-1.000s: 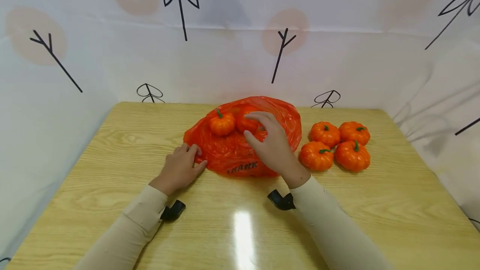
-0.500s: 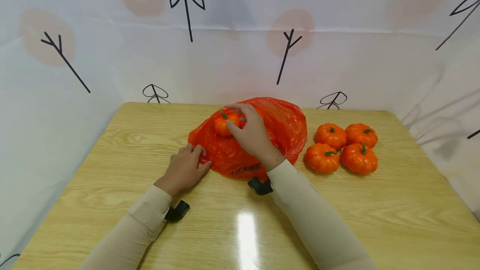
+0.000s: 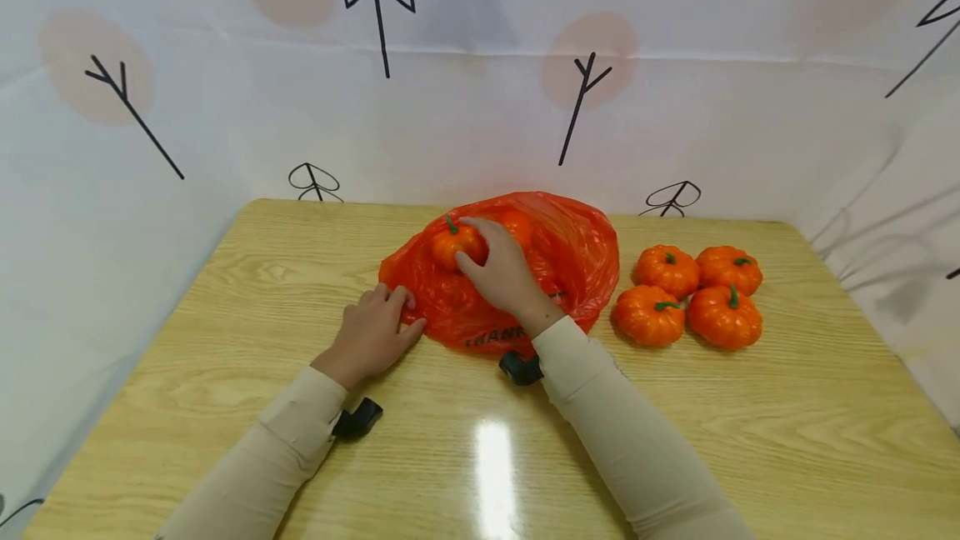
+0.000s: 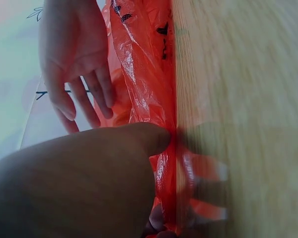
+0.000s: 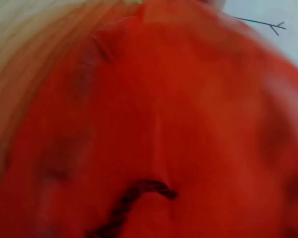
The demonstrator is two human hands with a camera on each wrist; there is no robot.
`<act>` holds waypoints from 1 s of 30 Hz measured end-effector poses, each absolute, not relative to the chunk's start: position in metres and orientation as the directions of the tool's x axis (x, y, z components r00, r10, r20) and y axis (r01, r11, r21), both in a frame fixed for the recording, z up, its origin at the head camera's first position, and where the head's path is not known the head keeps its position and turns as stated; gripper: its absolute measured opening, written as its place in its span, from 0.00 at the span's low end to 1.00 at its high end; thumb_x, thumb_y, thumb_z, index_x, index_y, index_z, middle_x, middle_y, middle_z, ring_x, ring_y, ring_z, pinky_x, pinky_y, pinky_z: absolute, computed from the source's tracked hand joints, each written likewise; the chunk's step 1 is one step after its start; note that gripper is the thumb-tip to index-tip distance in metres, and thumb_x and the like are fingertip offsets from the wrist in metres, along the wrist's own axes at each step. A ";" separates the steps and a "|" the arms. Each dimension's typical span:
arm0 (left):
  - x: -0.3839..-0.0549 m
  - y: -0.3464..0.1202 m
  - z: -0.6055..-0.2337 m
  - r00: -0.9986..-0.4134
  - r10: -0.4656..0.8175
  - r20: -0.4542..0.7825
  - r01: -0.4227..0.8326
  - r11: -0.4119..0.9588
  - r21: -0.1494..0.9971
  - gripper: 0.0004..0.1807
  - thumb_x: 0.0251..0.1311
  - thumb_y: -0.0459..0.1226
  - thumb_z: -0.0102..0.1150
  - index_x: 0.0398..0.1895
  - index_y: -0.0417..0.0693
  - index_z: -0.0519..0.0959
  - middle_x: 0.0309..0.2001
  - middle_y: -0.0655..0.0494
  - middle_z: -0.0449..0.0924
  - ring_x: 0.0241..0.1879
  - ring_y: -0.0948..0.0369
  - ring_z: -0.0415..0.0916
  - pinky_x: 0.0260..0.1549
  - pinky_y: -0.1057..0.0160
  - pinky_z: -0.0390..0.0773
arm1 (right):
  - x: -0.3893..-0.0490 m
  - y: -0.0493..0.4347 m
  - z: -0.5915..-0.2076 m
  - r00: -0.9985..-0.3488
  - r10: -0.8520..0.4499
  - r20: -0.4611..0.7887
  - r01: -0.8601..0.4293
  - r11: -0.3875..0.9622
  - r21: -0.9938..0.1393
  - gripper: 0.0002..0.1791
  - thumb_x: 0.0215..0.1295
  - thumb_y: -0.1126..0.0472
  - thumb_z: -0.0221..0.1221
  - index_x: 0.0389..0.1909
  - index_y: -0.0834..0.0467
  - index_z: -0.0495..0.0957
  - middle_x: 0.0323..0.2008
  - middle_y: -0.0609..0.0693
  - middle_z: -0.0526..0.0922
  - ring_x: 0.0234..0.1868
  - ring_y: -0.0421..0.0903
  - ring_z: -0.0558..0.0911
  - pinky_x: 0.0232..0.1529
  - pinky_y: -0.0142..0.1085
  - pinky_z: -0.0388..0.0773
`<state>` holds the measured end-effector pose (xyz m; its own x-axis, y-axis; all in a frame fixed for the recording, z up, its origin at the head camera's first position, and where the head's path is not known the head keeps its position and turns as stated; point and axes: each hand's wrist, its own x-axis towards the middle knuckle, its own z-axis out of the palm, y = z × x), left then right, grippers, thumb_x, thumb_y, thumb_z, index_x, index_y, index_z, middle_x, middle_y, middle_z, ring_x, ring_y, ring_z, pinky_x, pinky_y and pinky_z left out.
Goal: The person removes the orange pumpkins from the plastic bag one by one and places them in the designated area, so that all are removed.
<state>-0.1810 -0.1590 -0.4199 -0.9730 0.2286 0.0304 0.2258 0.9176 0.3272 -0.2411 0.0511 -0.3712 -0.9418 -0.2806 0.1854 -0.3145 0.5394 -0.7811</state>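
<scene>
An orange plastic bag (image 3: 487, 319) with black lettering lies spread in the middle of the table. In its opening sit a small orange pumpkin (image 3: 446, 250) with a green stem and, to the right, another pumpkin (image 3: 517, 226), partly hidden. My right hand (image 3: 498, 269) grips the left pumpkin, forefinger over its top and thumb at its near side. At the bag's left edge my left hand (image 3: 371, 332) holds the plastic, its thumb (image 4: 149, 139) pressing the film in the left wrist view. Bag plastic (image 5: 164, 124) fills most of the right wrist view and hides the fingers.
Several more orange pumpkins (image 3: 649, 317) stand clustered to the right of the bag on the wooden table (image 3: 435, 440). A pale patterned backdrop (image 3: 465, 115) rises behind the table's far edge. A black wrist camera (image 3: 358, 419) hangs beneath the left forearm.
My right hand has moved left from the right pumpkin to the left one inside the bag, and its fingers have closed round it. My left hand stays at the bag's edge.
</scene>
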 end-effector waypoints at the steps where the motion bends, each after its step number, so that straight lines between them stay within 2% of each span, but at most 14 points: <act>1: -0.181 -0.159 -0.420 -0.973 0.230 0.030 0.227 0.918 0.327 0.17 0.65 0.52 0.60 0.44 0.51 0.72 0.38 0.51 0.70 0.40 0.52 0.69 0.37 0.51 0.66 | -0.241 0.051 -0.373 -0.942 -0.284 0.179 -0.312 0.544 -0.779 0.30 0.70 0.57 0.59 0.71 0.54 0.65 0.71 0.54 0.67 0.72 0.54 0.67 0.72 0.51 0.64; 10: -0.182 -0.158 -0.418 -0.971 0.237 0.020 0.230 0.915 0.331 0.17 0.64 0.52 0.60 0.43 0.51 0.72 0.38 0.51 0.69 0.40 0.52 0.69 0.37 0.52 0.66 | -0.247 0.049 -0.382 -0.957 -0.280 0.083 -0.238 0.584 -0.776 0.35 0.70 0.55 0.59 0.74 0.51 0.56 0.72 0.52 0.64 0.71 0.53 0.68 0.71 0.52 0.65; 17: -0.183 -0.158 -0.418 -0.973 0.230 0.017 0.223 0.916 0.332 0.17 0.65 0.52 0.60 0.43 0.51 0.72 0.39 0.50 0.70 0.42 0.51 0.70 0.38 0.51 0.66 | -0.253 0.051 -0.388 -0.955 -0.287 0.077 -0.234 0.565 -0.791 0.39 0.70 0.56 0.60 0.75 0.51 0.51 0.71 0.55 0.65 0.70 0.55 0.69 0.70 0.53 0.65; 23: -0.184 -0.158 -0.420 -0.972 0.232 0.025 0.227 0.914 0.336 0.17 0.66 0.53 0.59 0.44 0.52 0.72 0.40 0.51 0.70 0.42 0.51 0.70 0.38 0.51 0.66 | -0.256 0.053 -0.393 -0.957 -0.281 0.063 -0.220 0.572 -0.790 0.38 0.70 0.56 0.60 0.74 0.52 0.52 0.71 0.55 0.64 0.71 0.55 0.68 0.71 0.53 0.63; 30: -0.183 -0.159 -0.420 -0.974 0.227 0.027 0.223 0.916 0.333 0.17 0.65 0.53 0.59 0.44 0.52 0.72 0.40 0.51 0.70 0.42 0.51 0.70 0.38 0.51 0.66 | -0.255 0.053 -0.394 -0.962 -0.267 0.051 -0.212 0.617 -0.758 0.36 0.69 0.54 0.61 0.73 0.54 0.57 0.66 0.58 0.66 0.65 0.56 0.71 0.70 0.51 0.67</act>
<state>-0.1826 -0.1586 -0.4202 -0.9736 0.2266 0.0274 0.2226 0.9163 0.3329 -0.2554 0.0526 -0.3935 -0.9623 -0.2673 0.0513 -0.2117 0.6167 -0.7582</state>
